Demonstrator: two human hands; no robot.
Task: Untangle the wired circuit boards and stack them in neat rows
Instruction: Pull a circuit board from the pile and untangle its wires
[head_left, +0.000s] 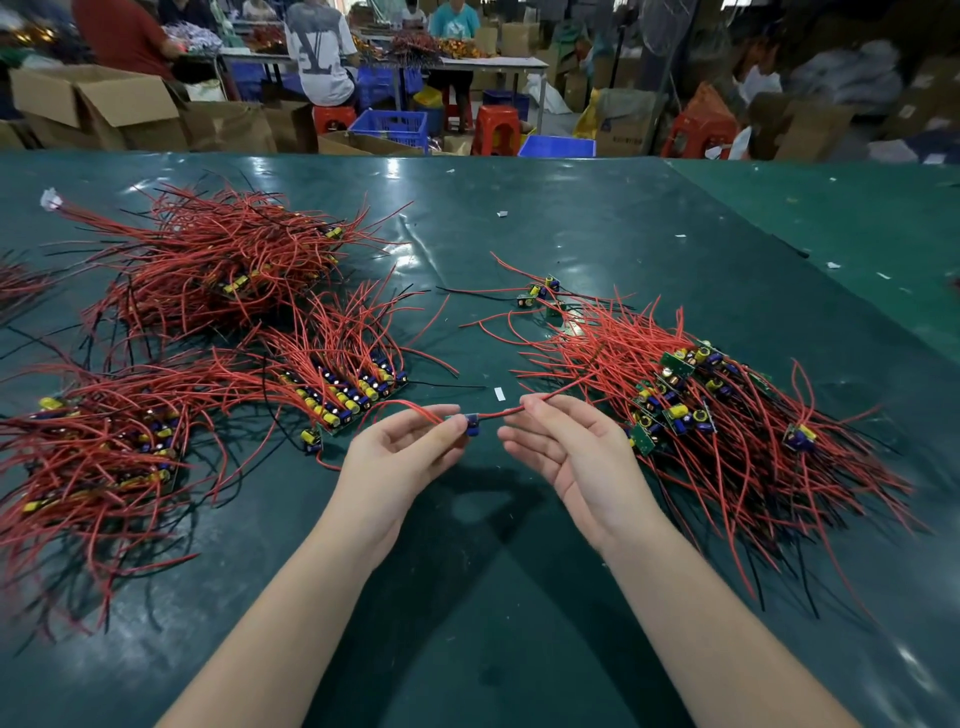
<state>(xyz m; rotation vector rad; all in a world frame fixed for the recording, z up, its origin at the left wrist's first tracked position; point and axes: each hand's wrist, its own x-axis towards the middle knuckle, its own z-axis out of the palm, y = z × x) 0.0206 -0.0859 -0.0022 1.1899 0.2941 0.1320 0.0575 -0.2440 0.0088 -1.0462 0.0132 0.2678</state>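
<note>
My left hand (400, 457) pinches a small circuit board (471, 422) with a blue part, held just above the green table (478, 597). Its red wire (500, 414) runs right into the fingertips of my right hand (566, 457), which pinches the wire near its end. A tangled heap of boards with red wires (691, 410) lies to the right of my right hand. To the left of my left hand, a neat row of stacked boards (348, 395) sits with its wires fanning up and back.
More wired boards lie in a pile at the near left (104, 452) and a large heap at the far left (218, 260). A few loose boards (540, 293) rest mid-table. A white scrap (498, 394) lies between my hands. Beyond the table are people, cardboard boxes and blue crates (389, 127).
</note>
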